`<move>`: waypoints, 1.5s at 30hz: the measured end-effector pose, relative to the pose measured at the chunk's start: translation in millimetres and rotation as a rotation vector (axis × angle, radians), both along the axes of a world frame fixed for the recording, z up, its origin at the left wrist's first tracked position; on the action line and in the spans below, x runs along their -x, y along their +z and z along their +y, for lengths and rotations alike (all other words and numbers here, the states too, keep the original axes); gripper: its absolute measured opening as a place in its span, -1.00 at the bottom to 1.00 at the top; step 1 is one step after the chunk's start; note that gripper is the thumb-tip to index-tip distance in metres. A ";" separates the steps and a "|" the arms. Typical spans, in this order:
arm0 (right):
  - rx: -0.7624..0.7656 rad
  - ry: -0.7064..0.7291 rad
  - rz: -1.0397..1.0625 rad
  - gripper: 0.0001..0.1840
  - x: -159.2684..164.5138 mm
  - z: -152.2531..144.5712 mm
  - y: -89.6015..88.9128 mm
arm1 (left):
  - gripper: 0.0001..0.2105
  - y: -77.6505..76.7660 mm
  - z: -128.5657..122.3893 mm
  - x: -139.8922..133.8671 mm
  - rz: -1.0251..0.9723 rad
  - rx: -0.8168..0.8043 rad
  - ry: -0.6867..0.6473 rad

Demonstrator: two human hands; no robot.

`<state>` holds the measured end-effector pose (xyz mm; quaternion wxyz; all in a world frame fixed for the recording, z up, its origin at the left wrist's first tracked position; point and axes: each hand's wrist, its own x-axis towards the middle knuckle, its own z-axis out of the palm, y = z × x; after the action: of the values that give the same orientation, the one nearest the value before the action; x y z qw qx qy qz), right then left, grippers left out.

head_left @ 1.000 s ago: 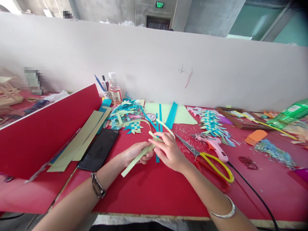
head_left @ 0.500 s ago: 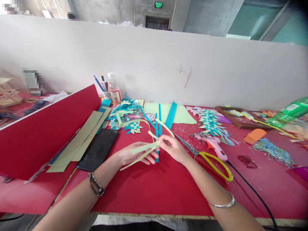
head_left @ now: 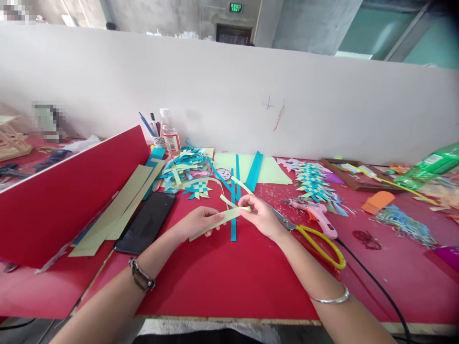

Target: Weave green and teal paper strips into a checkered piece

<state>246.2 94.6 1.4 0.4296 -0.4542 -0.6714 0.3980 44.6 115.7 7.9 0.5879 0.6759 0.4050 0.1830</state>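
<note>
A pale green paper strip (head_left: 226, 218) is stretched between my two hands above the red table. My left hand (head_left: 201, 222) pinches it with the thumb on top, near its lower left part. At the strip's right end, the fingers of my right hand (head_left: 258, 217) are closed on it. Under the strip, a narrow blue paper strip (head_left: 234, 230) lies upright on the table. Other pale green strips (head_left: 228, 201) lie just beyond my hands. Scissors with yellow and red handles (head_left: 320, 241) rest beside my right forearm, their blades partly hidden behind my right hand.
A black phone (head_left: 146, 223) and long paper strips (head_left: 111, 212) lie left. Behind are a heap of woven strips (head_left: 186, 167), a plastic bottle (head_left: 170, 134) and green paper (head_left: 279, 173). A pink glue gun (head_left: 317, 214), its cord and a woven blue-green piece (head_left: 313, 184) lie right.
My left hand has turned over from palm up to thumb on top and now grips the strip. The strips that hung loosely across the palm now show as one straight strip.
</note>
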 end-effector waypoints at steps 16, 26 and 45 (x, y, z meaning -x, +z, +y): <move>-0.007 0.053 -0.231 -0.75 1.4 -4.6 3.2 | -0.73 -1.5 4.5 3.7 0.195 -0.612 0.042; -0.163 -0.012 -0.086 -0.81 -1.8 -2.7 7.4 | -0.85 -5.6 12.5 5.5 0.078 -0.403 0.032; -0.135 -0.060 -0.361 -0.80 5.8 -8.2 4.2 | -0.76 -2.9 7.2 3.0 0.010 -0.427 0.056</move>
<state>240.4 86.3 5.6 0.3436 -0.5081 -0.7488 0.2511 41.6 122.9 5.0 0.4241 0.7746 0.3785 0.2773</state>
